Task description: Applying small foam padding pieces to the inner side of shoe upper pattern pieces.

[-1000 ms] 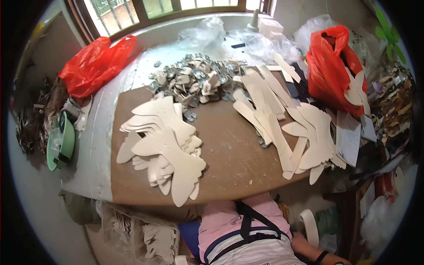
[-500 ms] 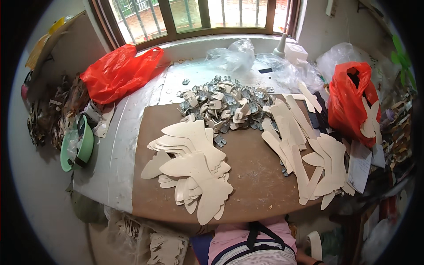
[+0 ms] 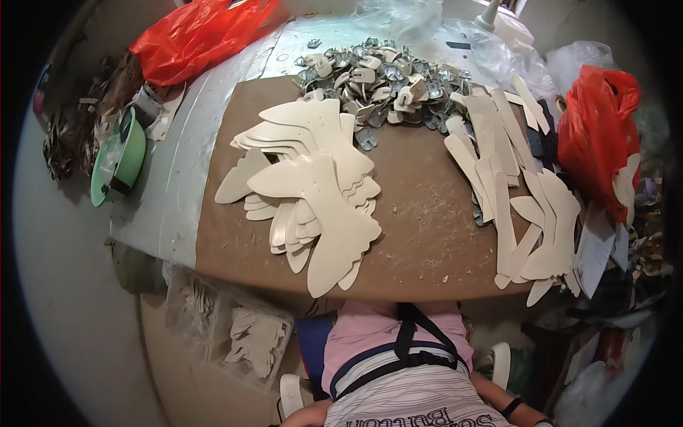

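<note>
Low at the right, part of my right hand [image 3: 491, 390] shows past a black wristband, against the side of my striped shirt. Its fingers are hidden. At the lower edge on the other side, part of my left hand or wrist [image 3: 313, 413] lies against the shirt, fingers also out of sight. Neither hand touches anything on the table. In front of me, a stack of cream shaped leather-like pieces [image 3: 324, 192] lies fanned on a brown mat [image 3: 420, 256]. Behind it is a heap of metal clips with cream tabs [image 3: 384, 85]. Cream strips [image 3: 491, 164] lie to the right.
More shaped pieces [image 3: 551, 224] lie at the mat's right edge, near a red bag [image 3: 597, 135]. Another red bag [image 3: 199, 39] is at the far left, above a green basin [image 3: 128, 160]. Below the table, a clear bin [image 3: 252, 349] holds cream pieces beside a chair [image 3: 309, 349].
The view has tilted down, so the table sits higher and the window is nearly gone. More of my shirt and both arms now show. The pieces on the table appear unmoved.
</note>
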The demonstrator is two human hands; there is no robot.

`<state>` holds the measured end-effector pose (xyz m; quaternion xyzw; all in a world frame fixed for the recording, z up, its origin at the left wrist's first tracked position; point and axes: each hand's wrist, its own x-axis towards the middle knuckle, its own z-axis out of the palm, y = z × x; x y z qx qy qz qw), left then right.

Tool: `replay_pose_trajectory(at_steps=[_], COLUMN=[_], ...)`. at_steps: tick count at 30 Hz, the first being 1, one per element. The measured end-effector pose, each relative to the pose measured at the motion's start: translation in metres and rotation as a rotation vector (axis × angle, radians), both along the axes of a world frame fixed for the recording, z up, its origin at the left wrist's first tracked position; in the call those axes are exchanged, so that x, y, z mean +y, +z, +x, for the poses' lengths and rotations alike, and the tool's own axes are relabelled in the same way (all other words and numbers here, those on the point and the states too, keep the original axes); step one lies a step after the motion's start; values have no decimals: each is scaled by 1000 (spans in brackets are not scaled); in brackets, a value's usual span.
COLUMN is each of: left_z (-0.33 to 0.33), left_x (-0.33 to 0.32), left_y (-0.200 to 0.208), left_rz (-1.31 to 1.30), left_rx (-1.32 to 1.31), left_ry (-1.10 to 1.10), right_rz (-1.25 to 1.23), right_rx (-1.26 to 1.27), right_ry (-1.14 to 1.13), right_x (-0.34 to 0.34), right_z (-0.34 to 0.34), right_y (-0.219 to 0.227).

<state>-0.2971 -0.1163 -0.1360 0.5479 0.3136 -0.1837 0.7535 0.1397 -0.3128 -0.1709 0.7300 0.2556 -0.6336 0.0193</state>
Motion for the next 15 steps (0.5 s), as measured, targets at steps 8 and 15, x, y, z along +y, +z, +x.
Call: replay_pose_trajectory(at_steps=[8, 15], left_z=[97, 217], left_x=[102, 234], left_y=[100, 167], left_rz=[785, 1293], left_rx=[183, -21], left_ry=[-272, 522], right_rz=[572, 1205], right_rx=[-27, 70], right_ry=[565, 55], right_x=[170, 306], right_z=[46, 32], right_y=[161, 256])
